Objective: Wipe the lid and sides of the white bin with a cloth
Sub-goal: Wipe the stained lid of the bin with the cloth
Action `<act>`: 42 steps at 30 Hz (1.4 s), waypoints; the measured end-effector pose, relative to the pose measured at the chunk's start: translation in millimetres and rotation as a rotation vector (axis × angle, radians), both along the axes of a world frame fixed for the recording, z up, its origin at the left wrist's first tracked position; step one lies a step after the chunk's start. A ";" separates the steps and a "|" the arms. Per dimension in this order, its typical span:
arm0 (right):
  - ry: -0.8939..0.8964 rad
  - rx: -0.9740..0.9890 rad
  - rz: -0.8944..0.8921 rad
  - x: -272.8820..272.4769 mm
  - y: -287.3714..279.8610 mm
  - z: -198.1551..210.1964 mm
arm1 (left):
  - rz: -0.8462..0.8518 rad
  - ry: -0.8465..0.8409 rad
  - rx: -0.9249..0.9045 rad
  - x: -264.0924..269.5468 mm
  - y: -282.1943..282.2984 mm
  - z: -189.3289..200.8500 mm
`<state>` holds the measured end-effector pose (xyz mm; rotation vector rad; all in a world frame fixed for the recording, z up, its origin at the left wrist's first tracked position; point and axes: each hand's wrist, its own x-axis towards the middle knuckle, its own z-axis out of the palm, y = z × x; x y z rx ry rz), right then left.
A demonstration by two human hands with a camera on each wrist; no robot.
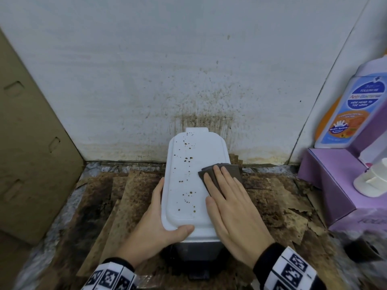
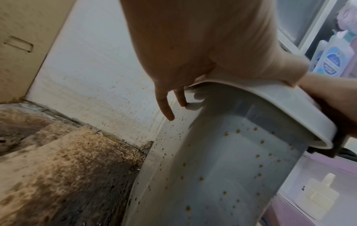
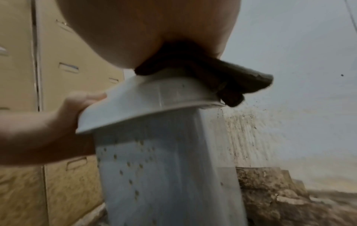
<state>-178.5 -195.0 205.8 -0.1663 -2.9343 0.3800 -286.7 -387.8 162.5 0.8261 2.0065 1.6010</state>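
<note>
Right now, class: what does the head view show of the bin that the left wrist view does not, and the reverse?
Head view only: the lid's top with brown spots, and the right hand pressing flat on a dark cloth at its right edge.

Left wrist view only: the bin's side wall, dotted with yellowish-brown specks.

Both: the left hand holding the lid's near left rim, the stained wall, the blue-labelled bottle.
</note>
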 end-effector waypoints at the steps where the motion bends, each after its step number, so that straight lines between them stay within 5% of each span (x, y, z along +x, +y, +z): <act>1: -0.041 -0.019 0.012 -3.6 1.4 5.1 | 0.001 0.001 -0.006 -0.2 -0.1 -0.3; 14: -0.292 -0.241 0.094 -63.4 37.5 24.0 | -0.019 -0.001 -0.015 -1.2 -0.5 -1.6; 18: -0.181 -0.462 0.123 -55.5 56.2 32.6 | -0.011 -0.005 -0.014 -0.7 -0.2 -0.3; 24: -0.178 -0.003 0.237 -63.8 74.0 19.8 | -0.008 0.003 -0.016 -2.1 -0.6 -0.9; 33: -0.158 -0.166 0.117 -72.9 59.8 16.5 | -0.012 -0.001 -0.021 -1.1 -0.8 -1.3; 42: -0.182 -0.101 0.065 -10.1 14.8 14.0 | -0.010 0.015 -0.020 0.8 -0.5 -0.5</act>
